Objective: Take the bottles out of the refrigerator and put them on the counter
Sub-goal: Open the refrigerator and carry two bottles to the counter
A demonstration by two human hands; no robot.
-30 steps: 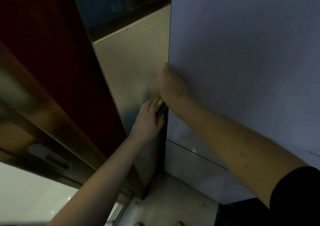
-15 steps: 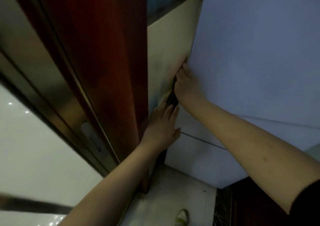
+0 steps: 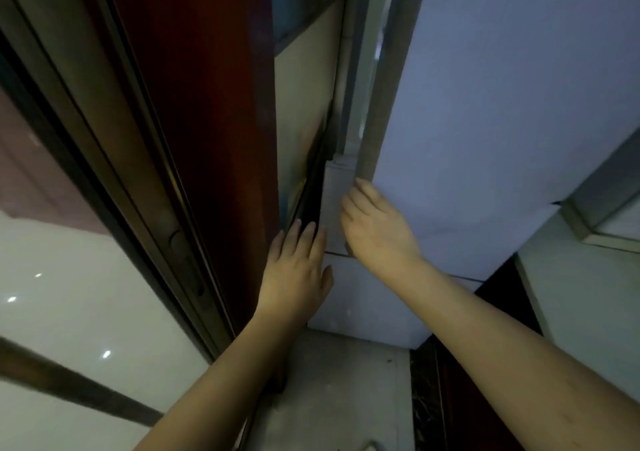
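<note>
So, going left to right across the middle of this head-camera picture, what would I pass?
Glossy white floor → sliding-door frame → reddish wood panel → left hand → right hand → fridge door, pulled slightly ajar.

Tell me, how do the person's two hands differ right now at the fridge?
The right hand has its fingers curled round the edge of the pale refrigerator door, which stands slightly ajar. The left hand lies flat with straight fingers against the fridge's side, beside the dark gap. The right hand sits higher, the left hand lower and nearer the red-brown door frame. Both are bare, and neither holds a bottle.
</note>
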